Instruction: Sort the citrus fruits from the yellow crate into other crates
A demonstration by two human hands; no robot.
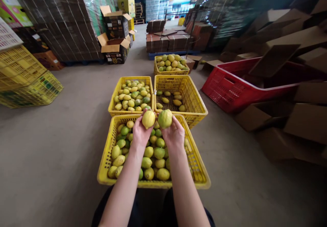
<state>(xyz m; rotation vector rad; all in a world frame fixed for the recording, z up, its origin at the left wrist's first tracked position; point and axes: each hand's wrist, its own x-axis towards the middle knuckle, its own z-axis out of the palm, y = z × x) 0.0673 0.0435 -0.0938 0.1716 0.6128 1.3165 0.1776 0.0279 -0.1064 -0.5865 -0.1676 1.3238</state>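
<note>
My left hand (140,134) is closed around a yellow lemon (148,119). Beside it, my right hand (176,135) grips a greener lemon (165,118). Both fruits are held up side by side above the far end of the nearest yellow crate (103,162), which holds many yellow and green lemons (159,152). Beyond my hands, the left yellow crate (111,108) is well filled with mostly yellow lemons (134,89). To its right, another yellow crate (195,101) has only several lemons on its bottom. My forearms cover part of the near crate.
Behind these stands a smaller yellow crate (171,73) heaped with fruit. A red bin (222,87) and loose cardboard boxes (306,121) crowd the right side. Stacked yellow crates (28,87) stand at left. Open black boxes (114,51) and a pallet of flattened cartons (168,42) lie farther back.
</note>
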